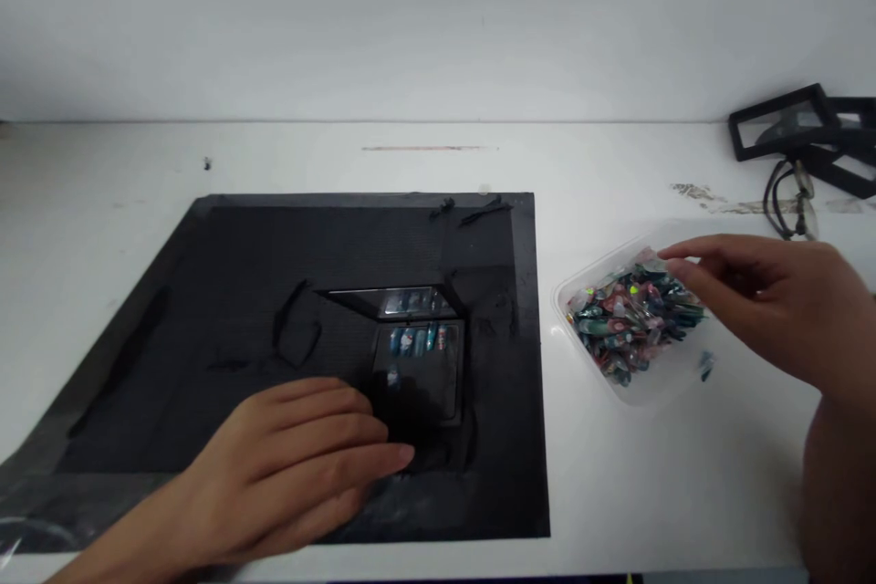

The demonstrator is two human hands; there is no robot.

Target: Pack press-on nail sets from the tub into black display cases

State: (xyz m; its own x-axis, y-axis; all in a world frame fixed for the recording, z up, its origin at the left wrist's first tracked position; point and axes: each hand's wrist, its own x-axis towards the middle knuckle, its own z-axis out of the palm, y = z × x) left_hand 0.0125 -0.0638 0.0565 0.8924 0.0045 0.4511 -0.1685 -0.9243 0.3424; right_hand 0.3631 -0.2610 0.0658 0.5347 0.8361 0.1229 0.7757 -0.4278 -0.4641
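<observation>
A small black hinged case [417,388] lies open on a black mat [239,255], its mirrored lid [411,301] tilted up at the back. Inside are several blue and red press-on nails [420,340], most in a row near the hinge. My left hand [307,465] rests at the case's front left, fingers stretched out and holding nothing visible. To the right, a clear plastic box [640,397] holds a heap of colourful press-on nails [636,310]. Over its back right rim is my right hand [773,292], thumb and index finger pinched close; anything between them is too small to make out.
One loose dark nail [706,365] appears at the box's right side. Glasses [790,201] and several black frames [780,123] lie at the back right of the white table [657,493]. A white wall [438,27] stands behind. Black scraps [483,210] lie on the mat's back edge.
</observation>
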